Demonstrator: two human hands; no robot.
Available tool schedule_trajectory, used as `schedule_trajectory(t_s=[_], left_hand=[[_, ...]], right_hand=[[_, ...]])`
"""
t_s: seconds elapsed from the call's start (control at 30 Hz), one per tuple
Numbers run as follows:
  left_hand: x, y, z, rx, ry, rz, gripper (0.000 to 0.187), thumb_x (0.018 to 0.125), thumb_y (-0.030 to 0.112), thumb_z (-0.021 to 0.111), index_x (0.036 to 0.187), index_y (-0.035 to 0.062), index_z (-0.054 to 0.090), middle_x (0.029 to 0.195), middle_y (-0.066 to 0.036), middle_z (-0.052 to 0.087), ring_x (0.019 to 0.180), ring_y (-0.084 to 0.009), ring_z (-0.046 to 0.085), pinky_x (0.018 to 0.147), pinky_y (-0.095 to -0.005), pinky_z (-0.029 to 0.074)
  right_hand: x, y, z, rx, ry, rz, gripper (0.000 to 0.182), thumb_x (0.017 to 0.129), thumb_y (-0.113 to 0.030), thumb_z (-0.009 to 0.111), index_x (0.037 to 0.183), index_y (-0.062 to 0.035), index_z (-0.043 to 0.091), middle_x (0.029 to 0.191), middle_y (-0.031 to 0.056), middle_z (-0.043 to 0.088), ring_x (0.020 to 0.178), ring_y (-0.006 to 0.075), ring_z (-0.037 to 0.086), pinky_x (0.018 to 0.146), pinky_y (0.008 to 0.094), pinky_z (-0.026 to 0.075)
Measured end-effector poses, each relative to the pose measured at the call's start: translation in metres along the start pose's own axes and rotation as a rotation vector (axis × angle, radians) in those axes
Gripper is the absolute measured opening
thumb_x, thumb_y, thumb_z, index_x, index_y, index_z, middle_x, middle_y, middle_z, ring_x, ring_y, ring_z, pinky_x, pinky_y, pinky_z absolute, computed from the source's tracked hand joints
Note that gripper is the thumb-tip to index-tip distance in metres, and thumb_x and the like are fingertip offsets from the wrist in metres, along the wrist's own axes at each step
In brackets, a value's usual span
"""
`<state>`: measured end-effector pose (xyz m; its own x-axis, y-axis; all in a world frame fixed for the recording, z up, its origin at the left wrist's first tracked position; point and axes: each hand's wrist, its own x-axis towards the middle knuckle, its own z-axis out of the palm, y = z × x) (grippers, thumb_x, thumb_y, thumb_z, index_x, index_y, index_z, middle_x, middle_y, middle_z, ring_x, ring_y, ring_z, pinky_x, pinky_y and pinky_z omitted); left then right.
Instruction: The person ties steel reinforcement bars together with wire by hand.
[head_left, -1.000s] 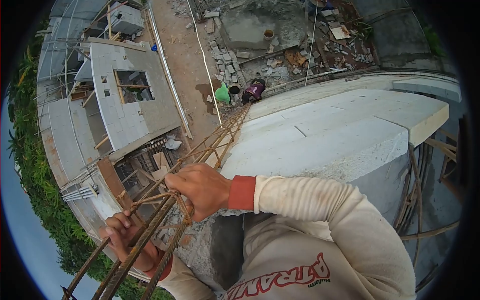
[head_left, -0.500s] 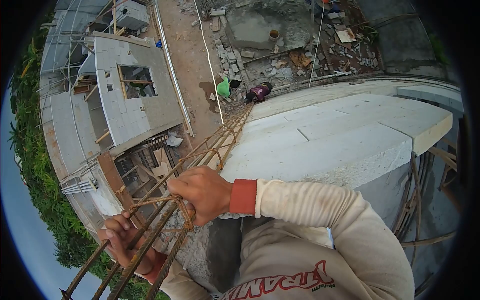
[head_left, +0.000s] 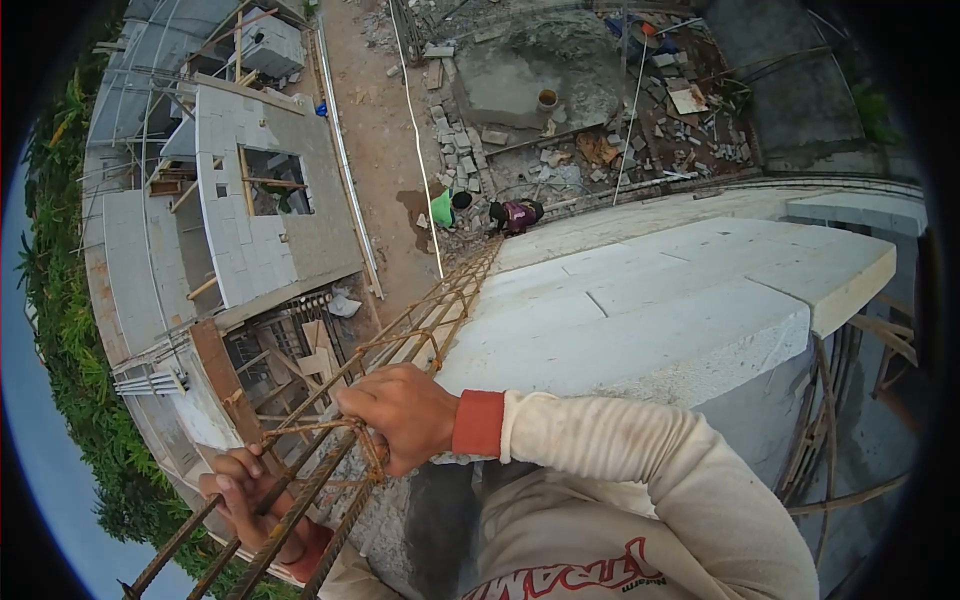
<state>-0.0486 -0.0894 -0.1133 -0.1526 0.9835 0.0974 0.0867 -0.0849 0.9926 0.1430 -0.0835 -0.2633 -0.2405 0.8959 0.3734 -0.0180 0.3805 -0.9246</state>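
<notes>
A long cage of rusty rebar (head_left: 322,462) runs from the bottom left up to the corner of the white block wall. Near a square tie ring (head_left: 360,432), my right hand (head_left: 402,415) is closed around the bars, its fingertips partly hidden. Lower left, my left hand (head_left: 258,500) has its fingers curled round a bar of the same cage. Both hands are in orange-red cuffs. The cage stands beside the rough concrete edge in front of my body.
The white block wall (head_left: 640,310) fills the right side. Far below, a person in green (head_left: 443,208) and a person in purple (head_left: 520,214) are near rubble. A half-built block building (head_left: 240,230) stands left, with white cords hanging across the view.
The view has shifted slightly. Far below, the person in green and the person in purple have changed posture a little. Both my hands keep their hold on the rebar.
</notes>
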Motion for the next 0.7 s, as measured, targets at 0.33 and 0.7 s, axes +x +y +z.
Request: schedule_trajectory(t_s=[0.33,0.7], left_hand=[[0.0004,-0.0045,-0.0062,-0.054,-0.042,0.030,0.020,0.109,0.017,0.051,0.092,0.0097,0.044,0.081,-0.004,0.040,0.083,-0.0176,0.041,0.096,-0.0424,0.041],[0.0011,-0.0043,-0.0027,-0.009,-0.011,0.050,0.024,0.110,0.015,0.048,0.089,0.0109,0.038,0.080,-0.003,0.033,0.081,-0.0163,0.037,0.089,-0.0381,0.038]], right_hand=[[-0.0012,0.0010,0.0019,0.002,0.008,-0.006,0.055,0.055,-0.018,0.080,0.100,-0.0037,0.050,0.079,0.0137,0.060,0.074,0.0430,0.062,0.065,0.0489,0.051],[0.0015,-0.0029,0.0002,0.011,0.043,-0.032,0.048,0.061,-0.020,0.079,0.094,-0.0057,0.047,0.075,0.0129,0.054,0.070,0.0423,0.058,0.063,0.0496,0.047]])
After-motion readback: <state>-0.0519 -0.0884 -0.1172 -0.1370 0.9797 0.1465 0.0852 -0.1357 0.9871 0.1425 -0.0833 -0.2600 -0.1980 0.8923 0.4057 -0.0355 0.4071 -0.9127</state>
